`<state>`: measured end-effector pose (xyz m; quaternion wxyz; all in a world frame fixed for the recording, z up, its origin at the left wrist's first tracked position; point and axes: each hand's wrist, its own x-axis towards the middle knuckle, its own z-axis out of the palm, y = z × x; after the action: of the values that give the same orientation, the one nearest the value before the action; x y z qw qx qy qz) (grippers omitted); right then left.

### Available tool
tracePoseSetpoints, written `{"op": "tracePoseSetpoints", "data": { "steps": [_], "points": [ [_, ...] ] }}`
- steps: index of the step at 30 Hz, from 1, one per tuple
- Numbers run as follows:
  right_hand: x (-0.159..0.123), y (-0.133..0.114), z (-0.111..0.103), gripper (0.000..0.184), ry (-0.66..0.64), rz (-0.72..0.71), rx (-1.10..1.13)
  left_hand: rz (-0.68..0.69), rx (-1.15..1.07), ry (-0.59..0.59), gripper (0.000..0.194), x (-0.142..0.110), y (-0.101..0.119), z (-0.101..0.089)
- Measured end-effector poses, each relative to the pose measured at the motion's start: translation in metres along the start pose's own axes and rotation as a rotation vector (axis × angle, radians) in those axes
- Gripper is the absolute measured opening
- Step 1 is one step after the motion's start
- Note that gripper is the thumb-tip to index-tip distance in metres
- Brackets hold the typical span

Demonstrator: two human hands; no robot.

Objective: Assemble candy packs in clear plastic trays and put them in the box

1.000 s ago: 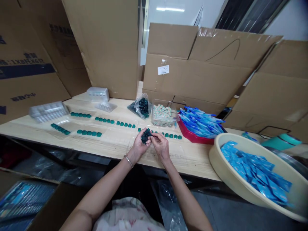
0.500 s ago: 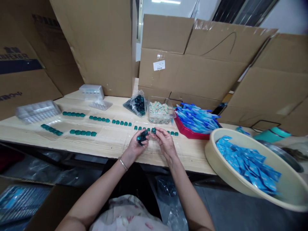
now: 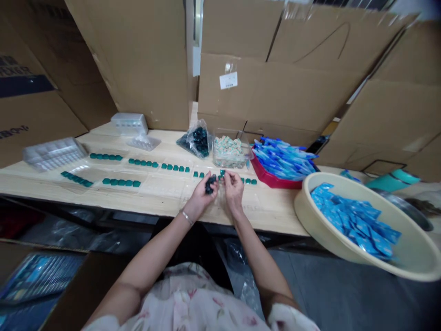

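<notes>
My left hand is closed around several dark green, faceted gem-like pieces, which show between thumb and fingers. Close beside it, my right hand pinches a single green gem piece above a row of similar ones in a clear plastic tray. Part of that row is hidden behind my hands. Further left, more green pieces stand in short rows, among them one row in the middle and another row nearer the table's front edge.
Behind the hands are a plastic bag of dark green pieces and a clear box of small pale pieces. To the right stand a red tray of blue packets and a cream basin. Stacked clear trays lie left; cardboard walls rise behind.
The camera has tilted downward. Both hands have shifted slightly right along the table, and a little gap has opened between them. The same kinds of pieces stay in their grip.
</notes>
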<state>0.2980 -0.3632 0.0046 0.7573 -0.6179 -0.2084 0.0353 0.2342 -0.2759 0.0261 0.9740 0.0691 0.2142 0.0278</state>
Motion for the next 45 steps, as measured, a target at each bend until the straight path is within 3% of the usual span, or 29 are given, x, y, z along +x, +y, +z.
{"op": "tracePoseSetpoints", "data": {
  "steps": [4, 6, 11, 17, 21, 26, 32, 40, 45],
  "points": [
    [0.000, -0.004, -0.003, 0.029, 0.010, -0.044, -0.009, 0.091, 0.097, 0.022, 0.011, -0.002, 0.004, 0.003],
    [-0.002, -0.013, -0.023, 0.031, -0.040, -0.075, 0.031, 0.118, 0.228, -0.019, 0.005, -0.011, 0.007, 0.001],
    [-0.029, -0.049, -0.085, 0.030, -0.134, 0.054, 0.098, 0.141, 0.472, -0.027, 0.009, -0.033, 0.007, -0.001],
    [-0.064, -0.060, -0.141, 0.026, -0.005, 0.095, 0.074, 0.062, 0.594, -0.022, 0.017, -0.036, -0.003, 0.007],
    [-0.068, -0.056, -0.161, 0.025, 0.103, 0.062, 0.089, 0.052, 0.685, -0.045, 0.016, -0.034, -0.016, 0.016],
    [-0.067, -0.063, -0.150, 0.028, 0.141, 0.028, -0.013, 0.103, 0.922, -0.177, 0.026, -0.036, -0.052, 0.027],
    [-0.059, -0.078, -0.114, 0.024, -0.010, -0.072, -0.049, 0.285, 1.174, -0.244, 0.037, -0.035, -0.085, 0.036],
    [-0.063, -0.086, -0.098, 0.025, -0.026, -0.185, -0.251, 0.811, 1.547, -0.242, 0.025, -0.041, -0.076, 0.035],
    [-0.068, -0.095, -0.089, 0.027, -0.037, -0.301, -0.412, 0.767, 1.540, -0.247, 0.021, -0.049, -0.067, 0.042]
  ]
}}
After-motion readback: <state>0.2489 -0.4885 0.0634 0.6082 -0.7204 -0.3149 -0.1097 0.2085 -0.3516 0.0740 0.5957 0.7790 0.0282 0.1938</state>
